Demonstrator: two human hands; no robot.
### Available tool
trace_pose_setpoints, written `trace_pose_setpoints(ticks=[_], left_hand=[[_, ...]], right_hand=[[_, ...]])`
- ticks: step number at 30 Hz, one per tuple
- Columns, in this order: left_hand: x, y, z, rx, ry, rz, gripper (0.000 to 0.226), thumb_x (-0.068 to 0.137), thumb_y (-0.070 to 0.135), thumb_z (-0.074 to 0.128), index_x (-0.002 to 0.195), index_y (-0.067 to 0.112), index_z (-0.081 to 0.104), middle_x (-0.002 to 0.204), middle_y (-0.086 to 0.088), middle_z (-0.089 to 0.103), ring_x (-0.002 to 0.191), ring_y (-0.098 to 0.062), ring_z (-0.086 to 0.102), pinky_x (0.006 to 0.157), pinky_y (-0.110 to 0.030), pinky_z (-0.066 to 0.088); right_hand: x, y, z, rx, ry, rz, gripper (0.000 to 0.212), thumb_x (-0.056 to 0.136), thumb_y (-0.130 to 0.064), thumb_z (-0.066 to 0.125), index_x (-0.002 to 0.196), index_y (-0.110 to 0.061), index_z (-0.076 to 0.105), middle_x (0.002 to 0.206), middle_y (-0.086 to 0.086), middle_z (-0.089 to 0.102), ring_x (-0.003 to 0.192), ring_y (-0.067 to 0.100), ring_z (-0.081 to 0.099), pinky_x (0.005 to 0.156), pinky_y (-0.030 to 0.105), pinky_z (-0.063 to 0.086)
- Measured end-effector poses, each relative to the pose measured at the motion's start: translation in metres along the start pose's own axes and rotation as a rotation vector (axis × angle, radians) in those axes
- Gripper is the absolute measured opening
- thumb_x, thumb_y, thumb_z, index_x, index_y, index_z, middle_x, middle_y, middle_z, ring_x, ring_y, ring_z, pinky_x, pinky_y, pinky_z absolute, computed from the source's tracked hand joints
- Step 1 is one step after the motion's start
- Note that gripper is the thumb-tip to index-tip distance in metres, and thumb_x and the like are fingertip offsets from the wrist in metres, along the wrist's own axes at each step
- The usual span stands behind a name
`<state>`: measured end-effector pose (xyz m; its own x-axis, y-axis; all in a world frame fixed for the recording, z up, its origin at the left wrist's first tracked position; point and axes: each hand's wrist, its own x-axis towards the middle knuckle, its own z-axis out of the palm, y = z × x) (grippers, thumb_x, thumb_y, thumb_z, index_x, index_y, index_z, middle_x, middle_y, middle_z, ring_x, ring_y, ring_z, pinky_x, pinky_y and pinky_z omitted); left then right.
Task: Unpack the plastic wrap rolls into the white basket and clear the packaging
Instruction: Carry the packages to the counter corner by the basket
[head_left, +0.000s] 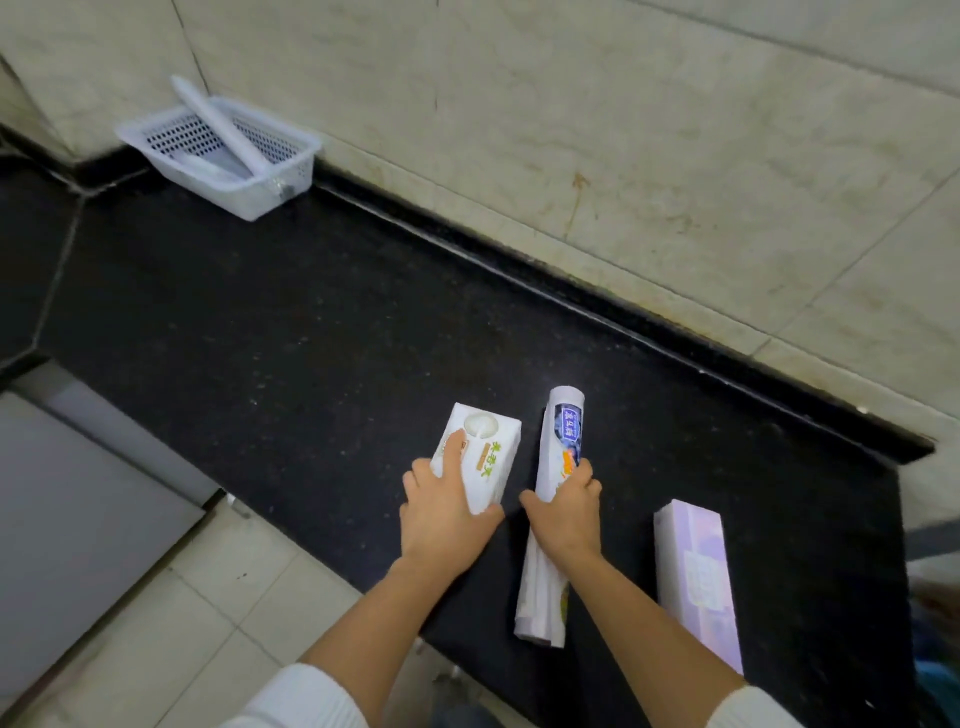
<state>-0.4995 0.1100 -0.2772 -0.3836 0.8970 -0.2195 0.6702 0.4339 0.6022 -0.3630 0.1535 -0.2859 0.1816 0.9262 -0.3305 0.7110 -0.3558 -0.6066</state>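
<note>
On the black countertop (291, 332), my left hand (441, 514) grips the near end of a white printed box (480, 454), index finger stretched along its top. My right hand (566, 512) is closed around the middle of a rolled-up white packaging sleeve (563, 441) with blue and orange print, lying lengthwise. A pale purple box (696, 582) lies flat to the right, untouched. The white basket (221, 150) stands in the far left corner against the wall, with a white plastic wrap roll (218, 122) leaning across it and more pale items inside.
Beige tiled wall (623, 130) runs behind the counter with a raised black lip. The counter's front edge drops to tiled floor (208, 597) at lower left, beside a grey appliance or cabinet (67, 493). Something blurred shows at the right frame edge.
</note>
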Motion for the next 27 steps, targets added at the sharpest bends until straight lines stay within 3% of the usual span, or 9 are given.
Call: trace_pose_setpoints(ticks=[5,9,20,27], left_hand=[[0.04,-0.033,-0.055,-0.104,0.076,-0.007,0.094,0.069,0.048,0.064,0.142,0.044,0.005,0.12,-0.002,0.034,0.11,-0.019,0.031,0.077,-0.034,0.041],[0.077,-0.084,-0.11,-0.131,0.163,-0.085,0.094,0.066,0.049,0.062,0.14,0.048,0.005,0.124,-0.002,0.033,0.115,-0.02,0.031,0.073,-0.036,0.04],[0.167,-0.295,-0.308,-0.125,0.312,-0.194,0.092,0.067,0.041,0.065,0.143,0.042,0.012,0.122,-0.009,0.039,0.117,-0.029,0.035,0.086,-0.04,0.042],[0.246,-0.365,-0.4,-0.083,0.349,-0.213,0.095,0.07,0.042,0.066,0.146,0.035,0.009,0.126,-0.012,0.038,0.118,-0.03,0.036,0.085,-0.041,0.044]], right_hand=[[0.013,-0.062,0.03,0.065,-0.027,-0.12,0.094,0.074,-0.034,0.071,0.147,-0.014,0.015,0.129,0.011,0.039,0.112,0.028,0.049,0.083,0.039,0.048],[0.017,-0.134,0.083,0.061,-0.094,-0.229,0.09,0.073,-0.033,0.071,0.144,-0.014,0.019,0.126,0.01,0.04,0.109,0.027,0.05,0.083,0.039,0.049],[-0.038,-0.348,0.283,0.028,-0.253,-0.333,0.089,0.074,-0.034,0.068,0.145,-0.014,0.018,0.13,0.008,0.039,0.115,0.027,0.047,0.086,0.035,0.043],[-0.032,-0.464,0.365,-0.056,-0.329,-0.417,0.086,0.076,-0.032,0.069,0.143,-0.013,0.021,0.134,0.009,0.04,0.118,0.027,0.047,0.093,0.036,0.044]])
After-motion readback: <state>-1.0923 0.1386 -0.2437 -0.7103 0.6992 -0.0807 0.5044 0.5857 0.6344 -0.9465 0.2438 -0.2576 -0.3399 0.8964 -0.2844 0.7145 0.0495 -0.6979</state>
